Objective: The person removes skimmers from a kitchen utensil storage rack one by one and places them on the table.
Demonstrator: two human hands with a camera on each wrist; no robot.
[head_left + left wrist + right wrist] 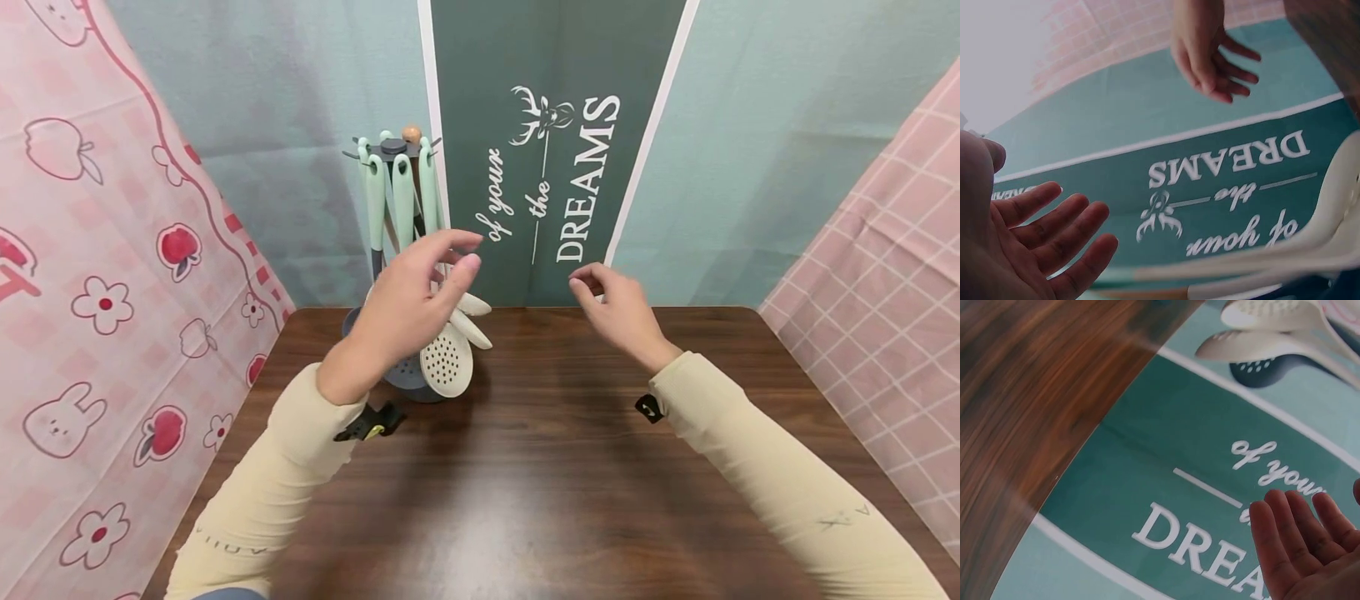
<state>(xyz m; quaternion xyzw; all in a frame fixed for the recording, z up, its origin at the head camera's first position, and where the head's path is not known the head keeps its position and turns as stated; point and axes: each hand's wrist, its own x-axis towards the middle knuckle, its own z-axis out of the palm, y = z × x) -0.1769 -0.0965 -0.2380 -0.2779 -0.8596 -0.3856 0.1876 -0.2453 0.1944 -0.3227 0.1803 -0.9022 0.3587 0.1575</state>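
My left hand (416,287) is raised in front of a rack of hanging kitchen utensils, its fingers relaxed with nothing between them. Mint-green handles (403,200) hang from the dark top (393,148) of the rack. Below them show a cream skimmer (446,362) with round holes and several pale utensil heads (471,329); the hand hides part of the rack. To the right, my right hand (618,308) hovers over the back of the table, fingers loosely bent and holding nothing. In the right wrist view its fingers (1300,531) look nearly straight.
The brown wooden table (540,467) stretches toward me. Behind it hangs a teal cloth (720,167) with a dark green printed panel (487,50). Pink patterned cloths stand at the left (112,333) and right (870,250) sides.
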